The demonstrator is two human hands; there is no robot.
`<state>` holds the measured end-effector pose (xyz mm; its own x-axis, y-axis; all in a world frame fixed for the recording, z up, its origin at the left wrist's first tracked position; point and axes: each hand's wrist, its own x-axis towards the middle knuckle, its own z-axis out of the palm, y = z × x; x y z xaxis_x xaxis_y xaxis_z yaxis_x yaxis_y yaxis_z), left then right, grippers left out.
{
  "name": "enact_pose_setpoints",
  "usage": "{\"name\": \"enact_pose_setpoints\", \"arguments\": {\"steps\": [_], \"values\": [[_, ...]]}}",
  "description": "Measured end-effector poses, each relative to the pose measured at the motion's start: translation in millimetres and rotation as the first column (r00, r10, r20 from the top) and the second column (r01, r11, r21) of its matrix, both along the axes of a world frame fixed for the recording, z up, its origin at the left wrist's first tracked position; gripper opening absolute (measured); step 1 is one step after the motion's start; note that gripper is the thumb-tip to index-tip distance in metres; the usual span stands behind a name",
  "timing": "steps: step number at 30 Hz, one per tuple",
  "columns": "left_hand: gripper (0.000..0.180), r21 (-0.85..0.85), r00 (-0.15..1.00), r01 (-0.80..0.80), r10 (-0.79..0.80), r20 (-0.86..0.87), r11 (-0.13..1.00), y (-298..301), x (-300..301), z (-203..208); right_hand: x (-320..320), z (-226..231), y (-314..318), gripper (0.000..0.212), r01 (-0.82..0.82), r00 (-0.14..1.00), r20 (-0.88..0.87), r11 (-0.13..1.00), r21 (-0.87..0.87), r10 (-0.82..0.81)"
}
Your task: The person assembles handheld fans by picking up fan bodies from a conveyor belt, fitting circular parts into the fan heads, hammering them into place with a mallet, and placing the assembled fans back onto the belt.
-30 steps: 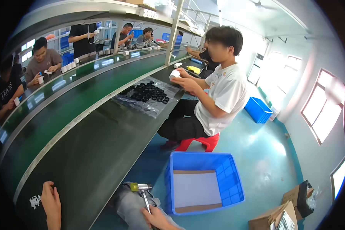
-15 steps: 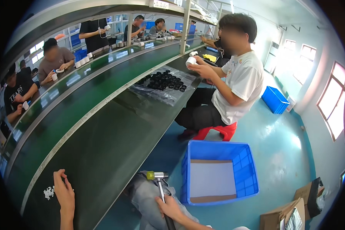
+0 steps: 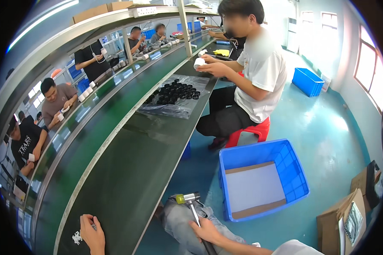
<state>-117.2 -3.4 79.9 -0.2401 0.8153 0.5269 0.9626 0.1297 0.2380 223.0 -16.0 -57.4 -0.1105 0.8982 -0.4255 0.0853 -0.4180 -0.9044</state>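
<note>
A small mallet [image 3: 192, 207] with a yellow and silver head lies across the person's knee, its dark handle clamped in the fingers of the right hand [image 3: 206, 230]. The left hand [image 3: 92, 233] rests on the dark green worktop [image 3: 127, 170], fingers curled together just beside a little cluster of white bits [image 3: 76, 238]. Right of the knee stands a blue crate [image 3: 259, 178] lined with cardboard. Farther along the worktop, black rings [image 3: 174, 92] lie on clear plastic before a seated co-worker in a white shirt [image 3: 259, 68]
</note>
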Motion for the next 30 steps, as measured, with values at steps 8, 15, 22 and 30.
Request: {"name": "enact_pose_setpoints", "arguments": {"steps": [8,15,22,30], "values": [[0.008,-0.019,0.998,0.057,-0.057,0.000,0.998,2,6,-4,7,-16,-3,0.034,-0.012,0.999,0.048,0.999,-0.050,0.014],[0.008,0.001,0.995,0.068,-0.067,-0.079,0.998,2,-4,-1,3,-3,0,0.045,-0.026,0.996,0.091,0.999,0.039,0.022],[0.007,-0.008,0.996,0.043,-0.043,-0.072,0.999,5,-3,-6,4,-3,0,0.036,0.005,0.999,0.052,1.000,0.014,-0.006],[0.007,0.025,0.995,0.002,0.000,-0.097,1.000,1,-3,-8,6,1,-2,0.036,-0.009,1.000,0.024,0.999,0.047,0.008]]}}
